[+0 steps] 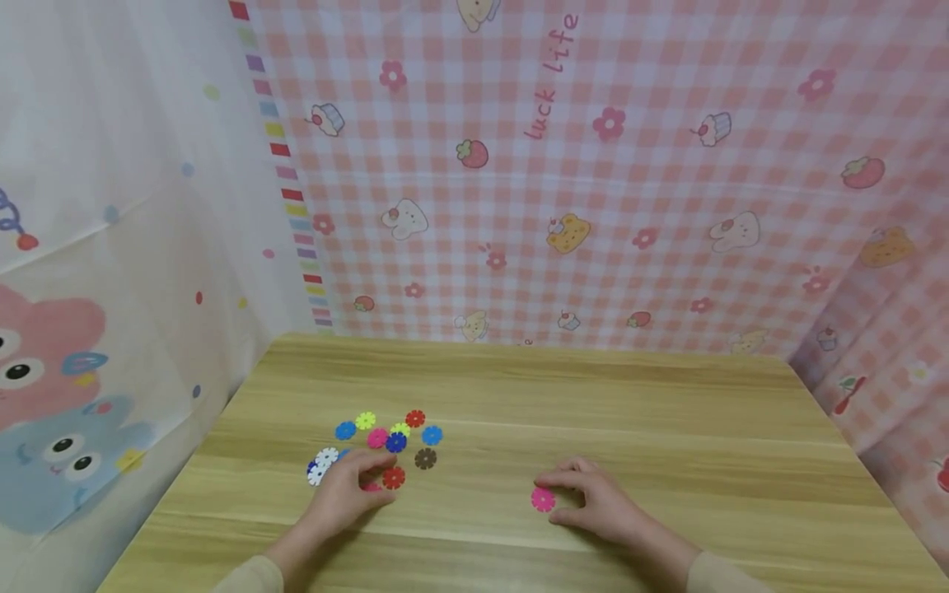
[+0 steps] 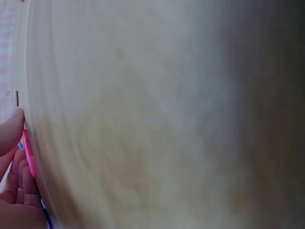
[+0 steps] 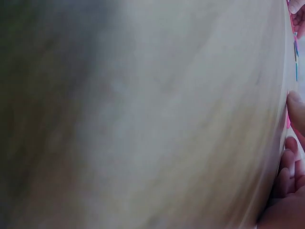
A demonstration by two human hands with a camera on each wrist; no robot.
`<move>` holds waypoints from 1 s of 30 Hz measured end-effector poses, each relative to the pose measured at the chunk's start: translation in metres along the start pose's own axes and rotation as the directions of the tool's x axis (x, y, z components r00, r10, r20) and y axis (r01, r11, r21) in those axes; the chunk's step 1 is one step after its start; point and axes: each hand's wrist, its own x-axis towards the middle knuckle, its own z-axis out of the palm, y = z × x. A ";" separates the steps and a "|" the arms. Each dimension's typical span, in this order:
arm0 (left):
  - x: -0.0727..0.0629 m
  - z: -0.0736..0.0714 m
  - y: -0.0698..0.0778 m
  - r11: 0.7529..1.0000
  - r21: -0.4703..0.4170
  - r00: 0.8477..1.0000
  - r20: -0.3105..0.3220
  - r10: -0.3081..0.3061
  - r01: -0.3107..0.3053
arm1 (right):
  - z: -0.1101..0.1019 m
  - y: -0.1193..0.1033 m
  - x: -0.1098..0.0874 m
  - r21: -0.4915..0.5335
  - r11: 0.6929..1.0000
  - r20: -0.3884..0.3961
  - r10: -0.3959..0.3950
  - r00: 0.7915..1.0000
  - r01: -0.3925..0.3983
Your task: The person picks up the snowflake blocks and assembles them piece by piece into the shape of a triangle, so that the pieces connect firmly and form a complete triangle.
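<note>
My left hand (image 1: 344,490) is low over the table's left half, thumb and forefinger curved to opposite edges of a red snowflake disc (image 1: 394,478). A pink snowflake disc (image 1: 371,487) shows partly under that hand. In the left wrist view, a pink edge (image 2: 29,152) shows between thumb and fingers. My right hand (image 1: 600,502) holds another pink snowflake disc (image 1: 543,499) by its rim between thumb and forefinger, apart from the cluster. In the right wrist view, only a sliver of pink (image 3: 288,119) shows beside the thumb.
Around my left hand lie more notched plastic discs: white (image 1: 320,467), light blue (image 1: 345,430), yellow (image 1: 366,420), dark blue (image 1: 396,442), brown (image 1: 426,459) and red (image 1: 415,418). The wooden table (image 1: 667,412) meets a pink checked cloth (image 1: 519,272) behind.
</note>
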 end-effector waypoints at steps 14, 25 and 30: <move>0.003 -0.002 0.002 0.999 0.015 0.999 0.009 -0.040 0.040 | 0.005 0.002 -0.001 -0.070 0.996 -0.058 -0.061 0.996 0.056; 0.003 0.000 0.003 0.999 0.023 0.999 0.020 -0.044 0.043 | 0.003 -0.001 0.002 -0.043 0.999 -0.032 -0.007 0.999 0.005; 0.005 0.001 0.004 0.999 0.023 0.999 0.039 -0.024 0.024 | 0.001 -0.001 0.001 -0.051 0.998 -0.004 0.020 1.000 -0.020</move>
